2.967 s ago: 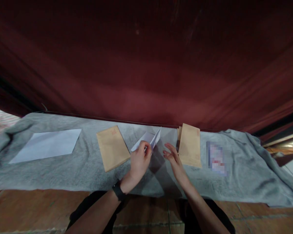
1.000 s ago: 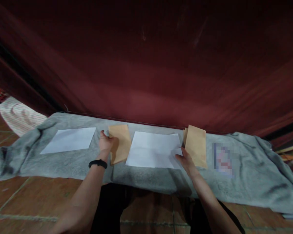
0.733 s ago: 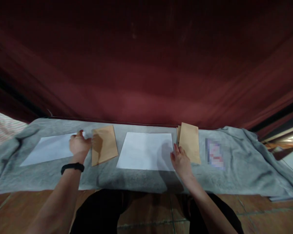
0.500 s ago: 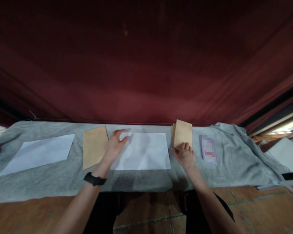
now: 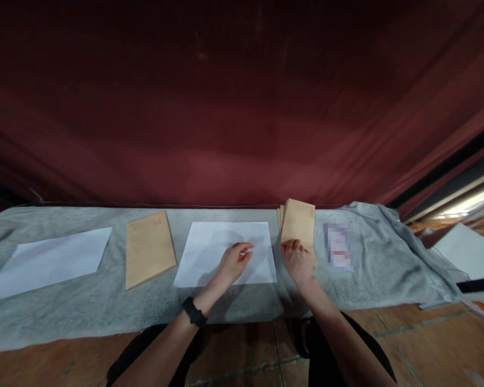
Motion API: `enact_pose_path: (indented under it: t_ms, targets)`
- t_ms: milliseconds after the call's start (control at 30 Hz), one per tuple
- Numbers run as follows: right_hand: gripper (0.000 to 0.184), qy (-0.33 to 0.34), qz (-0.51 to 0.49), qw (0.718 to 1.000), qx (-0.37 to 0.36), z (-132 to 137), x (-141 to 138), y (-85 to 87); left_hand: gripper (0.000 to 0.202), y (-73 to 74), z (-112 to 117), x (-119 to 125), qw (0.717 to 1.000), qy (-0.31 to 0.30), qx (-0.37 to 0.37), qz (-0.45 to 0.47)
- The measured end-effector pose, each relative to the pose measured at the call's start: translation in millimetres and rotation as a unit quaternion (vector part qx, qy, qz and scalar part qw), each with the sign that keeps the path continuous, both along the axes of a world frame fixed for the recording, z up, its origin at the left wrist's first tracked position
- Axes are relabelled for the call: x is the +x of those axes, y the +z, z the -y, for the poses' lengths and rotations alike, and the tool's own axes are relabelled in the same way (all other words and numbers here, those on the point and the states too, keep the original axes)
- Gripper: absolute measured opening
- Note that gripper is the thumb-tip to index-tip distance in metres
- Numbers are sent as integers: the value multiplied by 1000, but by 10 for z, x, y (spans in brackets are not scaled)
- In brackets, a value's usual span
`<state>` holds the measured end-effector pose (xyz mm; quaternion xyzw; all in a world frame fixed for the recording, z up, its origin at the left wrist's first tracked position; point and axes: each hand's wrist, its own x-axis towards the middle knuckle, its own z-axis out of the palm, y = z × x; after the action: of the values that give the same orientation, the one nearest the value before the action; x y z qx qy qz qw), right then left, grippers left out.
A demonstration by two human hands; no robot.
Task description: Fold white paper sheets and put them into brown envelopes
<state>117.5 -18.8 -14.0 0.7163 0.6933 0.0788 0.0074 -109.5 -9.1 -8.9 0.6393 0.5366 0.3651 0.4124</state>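
Note:
My left hand (image 5: 233,262), with a black band (image 5: 194,312) on its wrist, hovers above a creased white paper sheet (image 5: 205,242). Its fingers are bent, with a gap between thumb and forefinger and nothing held. Farther right, my right hand (image 5: 298,263) pinches the near edge of the top brown envelope (image 5: 300,217) on a small, slightly fanned stack. The thumb is at the stack's left side, and the fingers hide part of the lower edge.
Another brown envelope (image 5: 149,250) and a white sheet (image 5: 52,260) lie to the left on the grey cloth (image 5: 116,301). Right of the stack is a blurred purple-pink printed pile (image 5: 339,247). A dark red fabric wall (image 5: 234,134) rises behind.
My left hand has moved right, from the sheet's left edge to over its middle. My right hand stays at the envelope stack, its fingers curled more tightly at the near edge.

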Motion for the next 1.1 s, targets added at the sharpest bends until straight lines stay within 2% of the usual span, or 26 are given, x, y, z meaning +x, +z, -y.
enact_pose_path:
  t_ms: [67,167,300,400,467,533,567,633,700,733,767,800,867,933,1033,1100]
  targets:
    - [30,17,-2,1000,-18,-14,45,12,20,-19,-5,29,1000,-9,-11,22]
    - [33,25,-6,999,-29,-28,113,25,15,-47,4,88,997,-23,-25,74]
    - [32,21,-12,999,-25,-11,196,103,9,-58,18,185,981,-18,-69,180]
    - [29,-11,-90,995,33,65,256,258,16,-57,44,267,943,3,-157,293]
    - [30,-18,-236,965,109,141,249,388,27,-44,68,314,902,18,-227,366]
    - [29,0,-425,892,152,216,173,504,39,-6,85,339,851,23,-292,436]
    - [29,6,-518,841,155,246,111,548,43,25,89,340,824,18,-315,470]
    - [30,9,-686,717,124,282,-42,594,45,106,85,325,783,5,-330,527]
    - [32,-12,-801,595,69,286,-190,581,42,201,75,297,767,11,-299,567]
    - [34,-30,-835,548,40,277,-252,555,41,247,72,284,767,21,-278,577]
    - [36,-50,-854,517,20,263,-304,520,43,287,71,275,771,34,-256,581]
    - [37,-69,-863,500,9,245,-348,478,45,319,74,271,778,50,-234,581]
    - [41,-92,-863,497,5,206,-417,387,50,353,91,282,800,89,-199,559]
    - [44,-81,-851,518,14,164,-475,302,49,351,122,309,821,133,-177,527]
    - [44,-44,-818,572,36,102,-532,210,44,332,167,336,835,162,-161,501]
    - [43,-34,-780,621,71,69,-537,177,45,350,172,317,828,165,-147,515]
